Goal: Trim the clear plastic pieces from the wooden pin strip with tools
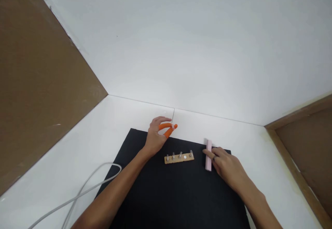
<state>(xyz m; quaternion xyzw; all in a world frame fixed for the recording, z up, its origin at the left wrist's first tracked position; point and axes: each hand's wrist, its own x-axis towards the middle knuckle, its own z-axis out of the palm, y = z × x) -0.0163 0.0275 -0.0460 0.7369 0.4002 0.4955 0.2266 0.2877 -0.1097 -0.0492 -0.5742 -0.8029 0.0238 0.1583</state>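
Orange finger covers sit on the thumb and index finger of my left hand [157,134]. Between those two fingertips it pinches a small clear piece [173,127], too small to name, over the far edge of the black mat. Just below and to the right, a narrow wooden strip [178,157] lies on the mat, with several clear upright pegs and one white round spot. My right hand [225,163], with a ring on one finger, grips a pale pink bar [209,155] at the mat's far right; the index finger lies across it and the thumb is hidden.
The black mat [178,194] rests on a white table [261,159]. A white cable [85,191] loops over the table and the mat's left edge. A white wall [192,49] rises behind, with brown boards [46,70] at the left and a wooden frame [293,173] at the right.
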